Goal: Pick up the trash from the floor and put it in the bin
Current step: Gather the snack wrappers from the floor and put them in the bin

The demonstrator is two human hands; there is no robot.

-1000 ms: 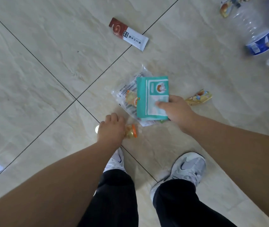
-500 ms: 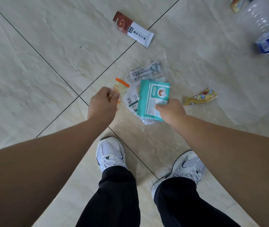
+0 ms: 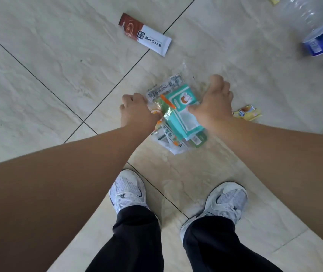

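My right hand (image 3: 214, 104) holds a teal packet (image 3: 184, 114) stacked on a clear printed plastic bag (image 3: 168, 142), thumb pressed on the packet. My left hand (image 3: 137, 110) is closed on a small clear wrapper with an orange strip (image 3: 165, 107) and lays it against the teal packet. Both hands meet above the floor in the middle of the head view. On the tiles lie a brown-and-white sachet (image 3: 147, 34), a yellow candy wrapper (image 3: 248, 112) and a clear water bottle with a blue label (image 3: 321, 36). No bin is in view.
Beige marble-look floor tiles (image 3: 38, 75) with dark grout lines. My two white sneakers (image 3: 129, 191) and black trouser legs fill the bottom. Another small yellow wrapper (image 3: 274, 0) peeks in at the top edge.
My left hand picked the small orange-strip wrapper off the floor near my shoe and brought it right, onto the teal packet. My right hand kept its hold and rose slightly.
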